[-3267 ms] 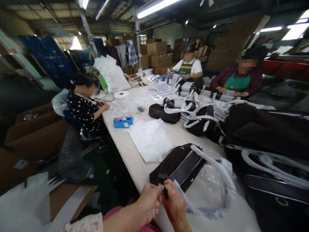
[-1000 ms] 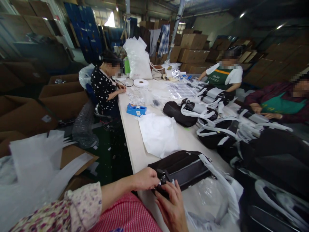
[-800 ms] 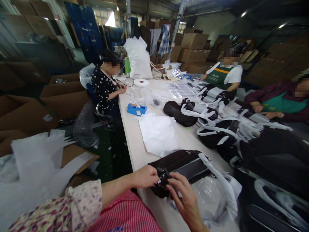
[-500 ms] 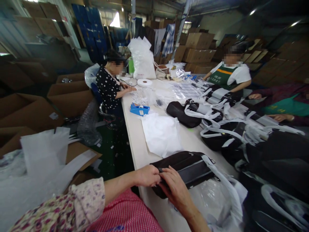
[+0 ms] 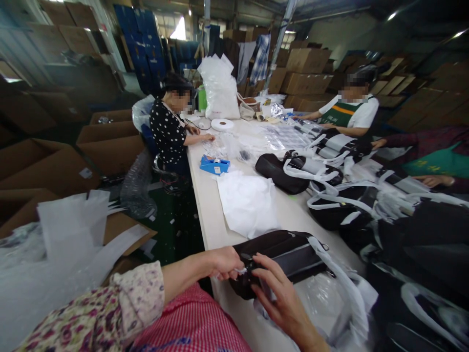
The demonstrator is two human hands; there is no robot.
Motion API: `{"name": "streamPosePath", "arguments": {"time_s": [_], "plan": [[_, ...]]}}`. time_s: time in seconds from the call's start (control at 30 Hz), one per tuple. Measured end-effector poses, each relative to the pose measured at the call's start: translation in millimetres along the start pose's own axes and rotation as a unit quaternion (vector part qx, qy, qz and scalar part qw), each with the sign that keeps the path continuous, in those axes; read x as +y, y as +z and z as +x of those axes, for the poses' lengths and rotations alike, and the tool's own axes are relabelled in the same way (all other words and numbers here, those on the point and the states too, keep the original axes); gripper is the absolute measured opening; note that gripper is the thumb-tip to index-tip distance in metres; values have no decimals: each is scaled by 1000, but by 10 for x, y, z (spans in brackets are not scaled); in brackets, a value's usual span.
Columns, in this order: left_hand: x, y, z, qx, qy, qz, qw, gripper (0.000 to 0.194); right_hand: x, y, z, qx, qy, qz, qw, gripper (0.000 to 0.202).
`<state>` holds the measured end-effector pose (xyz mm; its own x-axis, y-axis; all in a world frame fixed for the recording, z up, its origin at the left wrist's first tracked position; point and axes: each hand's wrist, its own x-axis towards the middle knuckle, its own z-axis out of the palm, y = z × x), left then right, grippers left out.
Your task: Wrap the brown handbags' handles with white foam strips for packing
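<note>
A black bag [image 5: 278,247] with a grey panel lies on its side at the near end of the table, its strap wrapped in white material. At the bag's left end, my left hand [image 5: 224,263] is closed in a pinch, with a small white scrap [image 5: 241,271] showing at its fingertips. My right hand [image 5: 276,291] is beside the same end, thumb and fingers apart, fingertips at the dark fittings there. Clear plastic [image 5: 317,293] lies under and beside the bag. Exactly what the right fingertips touch is hard to make out.
White sheets [image 5: 247,203] and a blue tape dispenser [image 5: 215,165] lie farther up the white table [image 5: 203,220]. Several black bags [image 5: 344,205] with wrapped straps crowd the right side. Cardboard boxes [image 5: 110,146] stand on the left. Co-workers are at the table's left and right sides.
My left hand has shifted slightly up, and white material now shows at its fingertips. My right hand's fingers have spread and moved a little away from the left hand. The bag stays in place.
</note>
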<state>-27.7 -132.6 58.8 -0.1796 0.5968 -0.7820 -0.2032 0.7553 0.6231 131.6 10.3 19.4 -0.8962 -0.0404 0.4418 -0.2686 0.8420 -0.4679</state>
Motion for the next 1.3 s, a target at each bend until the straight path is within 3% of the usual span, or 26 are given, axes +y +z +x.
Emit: {"name": "streamPosePath", "arguments": {"time_s": [0.1, 0.23, 0.37, 0.53, 0.7, 0.97, 1.13, 1.3], "plan": [[5, -30, 60, -63, -52, -38, 996, 25, -10, 120, -121, -7, -19, -39, 999, 24], [-14, -58, 131, -108, -84, -67, 988, 29, 12, 334, -194, 71, -38, -98, 992, 21], [-15, -83, 158, -123, -95, -78, 985, 29, -31, 375, -135, 128, -64, -136, 980, 16], [-22, -82, 148, -101, -84, -78, 988, 32, -168, 338, -60, 150, -49, -107, 982, 16], [-11, -48, 111, -76, -72, -60, 993, 30, -252, 448, -107, 160, 10, -64, 985, 14], [67, -53, 32, 0, -40, 24, 999, 23, -168, 652, -86, 156, -37, -158, 974, 21], [50, -55, -22, 51, -7, 60, 997, 32, -133, 614, -33, 114, -44, -94, 988, 25], [2, -35, 56, 54, -1, 70, 996, 36, -92, 585, 50, 186, -10, -84, 979, 11]]}}
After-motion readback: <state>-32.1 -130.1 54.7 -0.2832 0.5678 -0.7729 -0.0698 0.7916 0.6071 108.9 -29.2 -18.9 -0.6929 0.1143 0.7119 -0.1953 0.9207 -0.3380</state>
